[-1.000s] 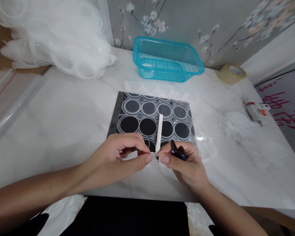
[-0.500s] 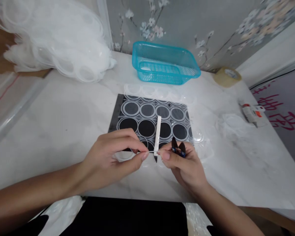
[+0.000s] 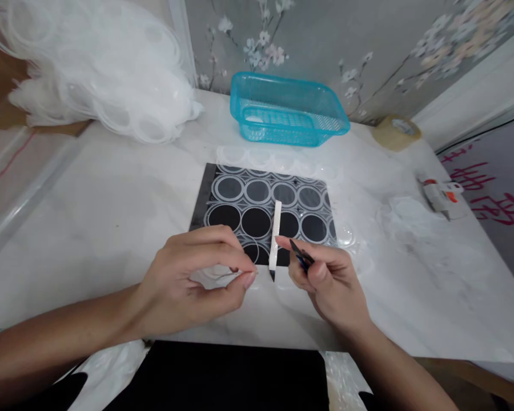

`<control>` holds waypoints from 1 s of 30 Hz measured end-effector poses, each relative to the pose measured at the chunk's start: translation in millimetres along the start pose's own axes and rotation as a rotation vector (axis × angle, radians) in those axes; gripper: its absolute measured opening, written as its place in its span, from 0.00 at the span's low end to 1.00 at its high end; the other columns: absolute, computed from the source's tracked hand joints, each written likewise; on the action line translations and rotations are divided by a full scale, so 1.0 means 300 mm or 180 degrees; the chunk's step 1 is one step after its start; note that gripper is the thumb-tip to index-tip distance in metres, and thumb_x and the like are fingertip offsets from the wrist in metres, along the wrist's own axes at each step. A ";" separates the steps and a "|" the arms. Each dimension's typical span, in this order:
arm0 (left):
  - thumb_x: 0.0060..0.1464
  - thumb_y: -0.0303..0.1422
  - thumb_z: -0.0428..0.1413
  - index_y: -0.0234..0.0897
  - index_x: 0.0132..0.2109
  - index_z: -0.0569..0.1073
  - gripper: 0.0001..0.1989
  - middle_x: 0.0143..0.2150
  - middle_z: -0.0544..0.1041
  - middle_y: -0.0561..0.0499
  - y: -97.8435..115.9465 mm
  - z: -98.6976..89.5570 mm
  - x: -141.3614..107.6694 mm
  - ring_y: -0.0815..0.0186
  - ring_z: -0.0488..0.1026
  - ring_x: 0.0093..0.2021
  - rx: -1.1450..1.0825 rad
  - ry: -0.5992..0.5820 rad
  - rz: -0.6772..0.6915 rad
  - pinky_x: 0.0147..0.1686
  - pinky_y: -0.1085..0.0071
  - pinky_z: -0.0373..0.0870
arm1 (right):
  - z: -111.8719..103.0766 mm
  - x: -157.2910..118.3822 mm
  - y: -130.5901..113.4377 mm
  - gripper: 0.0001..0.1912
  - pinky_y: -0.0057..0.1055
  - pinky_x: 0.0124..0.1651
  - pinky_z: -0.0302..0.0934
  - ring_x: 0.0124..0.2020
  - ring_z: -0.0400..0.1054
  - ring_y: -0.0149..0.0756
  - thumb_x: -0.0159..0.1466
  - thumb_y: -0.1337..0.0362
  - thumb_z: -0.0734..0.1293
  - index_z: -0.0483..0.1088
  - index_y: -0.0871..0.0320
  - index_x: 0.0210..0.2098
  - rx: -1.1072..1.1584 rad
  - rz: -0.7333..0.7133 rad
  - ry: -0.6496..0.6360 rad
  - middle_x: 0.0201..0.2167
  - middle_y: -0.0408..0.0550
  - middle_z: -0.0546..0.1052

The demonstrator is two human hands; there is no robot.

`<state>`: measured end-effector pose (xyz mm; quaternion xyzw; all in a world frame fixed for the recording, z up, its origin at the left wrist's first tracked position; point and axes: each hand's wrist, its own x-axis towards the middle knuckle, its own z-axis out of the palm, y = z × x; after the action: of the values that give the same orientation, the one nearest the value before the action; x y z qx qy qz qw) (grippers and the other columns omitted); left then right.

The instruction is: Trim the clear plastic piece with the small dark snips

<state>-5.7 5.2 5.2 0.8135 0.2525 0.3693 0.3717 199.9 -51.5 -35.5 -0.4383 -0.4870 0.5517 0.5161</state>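
- Left hand [image 3: 197, 279] is pinching a thin clear plastic ring [image 3: 216, 274] between thumb and fingertips, grip closed tight on it, low over the white marble table [image 3: 111, 211] at the near edge of the black mat.
- Right hand [image 3: 325, 279] is curling closed around small dark tweezers [image 3: 300, 258], tips pointing up-left toward the white stick.
- Narrow white stick with dark tip [image 3: 274, 237] is lying across the black rectangular mat [image 3: 201, 194], dark end nearest the hands, between the two hands; cannot tell if the right fingers are touching it.
- Sheet of clear plastic rings [image 3: 265, 205] is covering the mat, rows of circles showing.
- Turquoise plastic mesh basket [image 3: 286, 108] is sitting at the far side of the table, well apart from the hands.
- Big pile of clear white plastic ring sheets [image 3: 98, 74] is sitting far left.
- Roll of tan tape [image 3: 396, 132] and white glue bottle with red label [image 3: 443, 194] are lying far right.
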 end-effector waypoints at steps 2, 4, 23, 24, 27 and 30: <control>0.51 0.21 0.56 0.39 0.35 0.73 0.08 0.28 0.72 0.55 0.001 -0.002 0.000 0.74 0.68 0.26 -0.0014 -0.0035 -0.0005 0.25 0.78 0.67 | -0.005 -0.004 -0.003 0.15 0.31 0.25 0.56 0.19 0.56 0.29 0.61 0.50 0.68 0.76 0.41 0.47 -0.0137 0.0034 -0.0006 0.26 0.43 0.77; 0.51 0.20 0.56 0.40 0.35 0.73 0.09 0.29 0.72 0.55 0.002 -0.003 -0.001 0.74 0.68 0.26 -0.0032 -0.0068 -0.0028 0.25 0.79 0.67 | -0.006 -0.005 -0.009 0.16 0.32 0.28 0.59 0.22 0.62 0.30 0.61 0.51 0.68 0.75 0.41 0.48 -0.0139 0.0105 -0.0064 0.34 0.44 0.80; 0.50 0.21 0.57 0.40 0.36 0.74 0.09 0.29 0.72 0.55 -0.006 0.008 0.000 0.75 0.68 0.25 -0.0046 -0.0092 -0.0008 0.20 0.80 0.63 | 0.029 0.005 -0.070 0.11 0.27 0.19 0.46 0.18 0.55 0.27 0.56 0.66 0.73 0.79 0.49 0.39 -0.0329 -0.0021 -0.0262 0.18 0.41 0.70; 0.50 0.21 0.57 0.40 0.36 0.74 0.09 0.29 0.72 0.55 -0.007 0.009 0.000 0.74 0.68 0.25 -0.0051 -0.0077 0.0007 0.19 0.80 0.63 | 0.030 0.004 -0.070 0.11 0.27 0.19 0.46 0.18 0.55 0.26 0.56 0.66 0.73 0.79 0.49 0.40 -0.0320 -0.0032 -0.0270 0.18 0.41 0.70; 0.50 0.21 0.57 0.40 0.36 0.73 0.09 0.29 0.72 0.55 -0.007 0.012 0.001 0.75 0.67 0.25 -0.0059 -0.0046 0.0044 0.19 0.80 0.63 | 0.033 0.002 -0.070 0.12 0.27 0.19 0.46 0.18 0.55 0.26 0.56 0.67 0.73 0.79 0.49 0.40 -0.0325 -0.0062 -0.0271 0.18 0.40 0.70; 0.50 0.20 0.57 0.38 0.36 0.73 0.08 0.29 0.71 0.55 -0.006 0.014 -0.001 0.76 0.67 0.25 -0.0090 -0.0055 0.0047 0.22 0.80 0.65 | 0.035 0.002 -0.071 0.13 0.27 0.19 0.46 0.17 0.55 0.25 0.56 0.67 0.73 0.79 0.49 0.40 -0.0329 -0.0146 -0.0275 0.18 0.40 0.70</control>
<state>-2.8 4.4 1.6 0.8131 0.2381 0.3685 0.3826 192.6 -52.1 -12.7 -0.4289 -0.5465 0.5322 0.4838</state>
